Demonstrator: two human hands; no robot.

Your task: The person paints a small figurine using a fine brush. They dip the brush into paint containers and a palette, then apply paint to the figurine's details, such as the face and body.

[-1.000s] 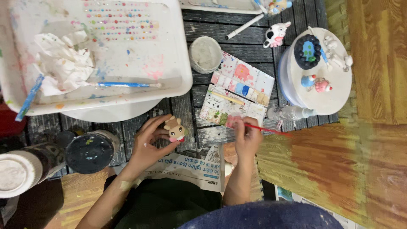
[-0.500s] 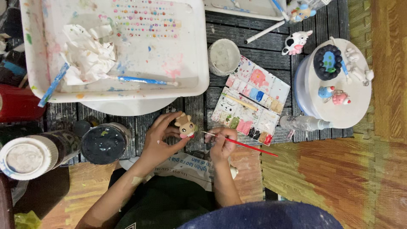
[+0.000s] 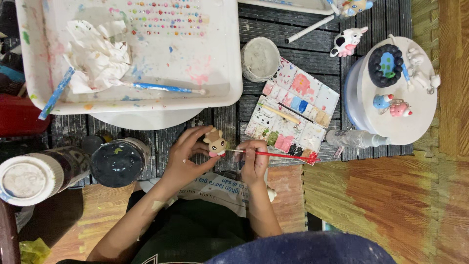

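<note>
My left hand [image 3: 183,156] holds a small tan animal figurine [image 3: 215,143] above the dark slatted table [image 3: 293,51]. A thin red-handled paintbrush [image 3: 278,155] is gripped in my right hand [image 3: 254,159], and its tip touches the figurine's lower side. Just beyond my right hand lies an open paint palette [image 3: 293,115] with several coloured wells. A small round pot [image 3: 260,58] stands behind the palette.
A big white tray [image 3: 215,73] with crumpled paper and brushes fills the far left. Two jars [image 3: 119,161] [image 3: 29,176] stand at the left. A round white stand [image 3: 410,122] at the right carries small painted figures. A cow figurine [image 3: 348,41] and a clear bottle [image 3: 354,139] lie near it.
My right hand has moved left, bringing the brush tip from near the palette to the figurine. The view has shifted, so everything sits further right in the frame.
</note>
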